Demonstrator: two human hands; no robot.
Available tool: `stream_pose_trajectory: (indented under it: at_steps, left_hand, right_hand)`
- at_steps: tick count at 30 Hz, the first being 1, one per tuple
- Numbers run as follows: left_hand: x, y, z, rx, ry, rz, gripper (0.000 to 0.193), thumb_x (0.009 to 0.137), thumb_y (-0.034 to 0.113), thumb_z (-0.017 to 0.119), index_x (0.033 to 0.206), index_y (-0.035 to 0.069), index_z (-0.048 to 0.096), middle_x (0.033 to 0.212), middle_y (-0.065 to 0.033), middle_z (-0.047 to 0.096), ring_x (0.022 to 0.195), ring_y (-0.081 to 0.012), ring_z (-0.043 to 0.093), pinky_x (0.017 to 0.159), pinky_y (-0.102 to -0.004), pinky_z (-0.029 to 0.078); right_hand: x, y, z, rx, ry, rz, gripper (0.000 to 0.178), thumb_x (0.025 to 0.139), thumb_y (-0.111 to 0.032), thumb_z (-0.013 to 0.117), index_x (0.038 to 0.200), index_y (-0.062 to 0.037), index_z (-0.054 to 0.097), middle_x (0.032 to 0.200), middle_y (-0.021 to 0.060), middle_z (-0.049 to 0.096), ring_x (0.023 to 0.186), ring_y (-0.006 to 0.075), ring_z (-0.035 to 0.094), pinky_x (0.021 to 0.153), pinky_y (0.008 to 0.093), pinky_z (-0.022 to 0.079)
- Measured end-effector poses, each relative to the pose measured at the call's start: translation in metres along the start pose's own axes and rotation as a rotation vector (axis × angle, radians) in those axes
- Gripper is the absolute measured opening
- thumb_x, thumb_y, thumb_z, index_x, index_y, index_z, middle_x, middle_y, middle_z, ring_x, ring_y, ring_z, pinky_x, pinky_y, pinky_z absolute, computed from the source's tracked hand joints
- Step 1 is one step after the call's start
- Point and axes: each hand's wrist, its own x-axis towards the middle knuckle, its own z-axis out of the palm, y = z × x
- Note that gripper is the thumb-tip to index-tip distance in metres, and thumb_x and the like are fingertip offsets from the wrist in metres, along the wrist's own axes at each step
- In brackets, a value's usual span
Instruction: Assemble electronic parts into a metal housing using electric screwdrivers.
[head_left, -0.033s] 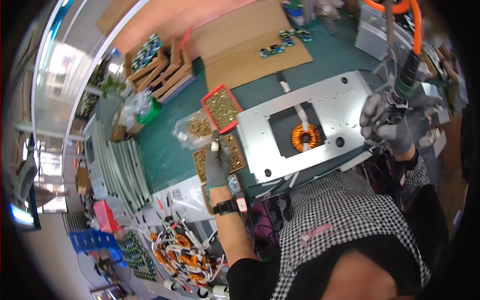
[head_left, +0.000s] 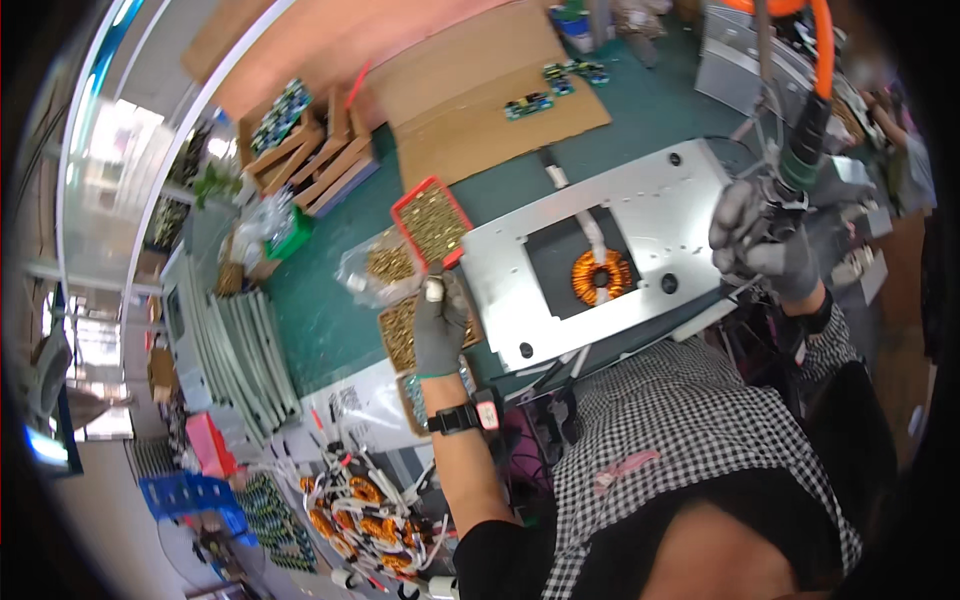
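My left hand [head_left: 441, 325], in a grey glove, is over the box of brass-coloured small parts [head_left: 397, 335], with its fingers drawn together. Something white shows at its fingertips; whether it is held cannot be made out. My right hand [head_left: 765, 245], also gloved, is closed round a power screwdriver [head_left: 802, 160] with a green-and-black body, hanging from an orange hose. Between my hands lies a silver metal plate [head_left: 490, 275] with a square cut-out. An orange copper-wound ring coil [head_left: 601, 276] with a white lead sits within the cut-out.
A red tray [head_left: 434, 220] of small brass parts and a clear bag [head_left: 355, 270] of more lie beyond my left hand. Cardboard with circuit boards [head_left: 528, 105] is at the back. Stacked grey panels [head_left: 235, 350] and a coil heap [head_left: 370, 515] are on the left.
The view has shifted slightly, so the bench and plate appear a little further left. My left hand sits slightly further right over the parts box. My right hand keeps its grip on the screwdriver.
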Motion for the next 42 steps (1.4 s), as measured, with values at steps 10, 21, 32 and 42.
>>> stream_pose_trajectory:
  at_steps: [10, 21, 32, 42]
  left_hand:
    - [0.029, -0.188, 0.220, 0.871, -0.425, -0.207, 0.025, 0.087, 0.011, 0.047, 0.111, 0.006, 0.051, 0.094, -0.0125, 0.059, 0.070, -0.0152, 0.058, 0.060, -0.0267, 0.047]
    - [0.054, -0.260, 0.244, 1.445, -0.492, 0.242, 0.032, 0.089, 0.010, 0.046, 0.120, 0.004, 0.051, 0.092, -0.0110, 0.060, 0.075, -0.0202, 0.059, 0.066, -0.0309, 0.048]
    - [0.016, -0.234, 0.228, 0.127, -0.218, -0.305, 0.045, 0.080, 0.038, 0.066, 0.103, 0.002, 0.054, 0.078, -0.0051, 0.058, 0.061, -0.0099, 0.055, 0.052, -0.0216, 0.045]
    - [0.008, -0.231, 0.220, 0.229, -0.168, -0.180, 0.049, 0.080, 0.043, 0.065, 0.106, 0.003, 0.053, 0.074, -0.0024, 0.055, 0.056, -0.0074, 0.049, 0.050, -0.0208, 0.039]
  right_hand:
    - [0.003, -0.040, -0.058, -0.214, 0.066, -0.136, 0.034, 0.064, 0.006, 0.059, 0.097, -0.0018, 0.053, 0.085, 0.0103, 0.060, 0.074, 0.0113, 0.058, 0.054, 0.0226, 0.046]
    - [0.017, -0.031, -0.146, -0.035, 0.048, -0.288, 0.044, 0.063, 0.005, 0.064, 0.105, 0.0014, 0.049, 0.096, 0.0137, 0.060, 0.076, 0.0136, 0.061, 0.054, 0.0216, 0.047]
    - [0.062, -0.016, -0.125, 0.347, -0.285, -0.400, 0.039, 0.066, 0.012, 0.059, 0.101, -0.0012, 0.052, 0.091, 0.0130, 0.062, 0.072, 0.0142, 0.063, 0.057, 0.0232, 0.051]
    - [0.075, -0.005, -0.105, 0.365, -0.373, -0.389, 0.039, 0.065, 0.015, 0.056, 0.100, -0.0005, 0.052, 0.091, 0.0143, 0.062, 0.073, 0.0165, 0.063, 0.060, 0.0235, 0.052]
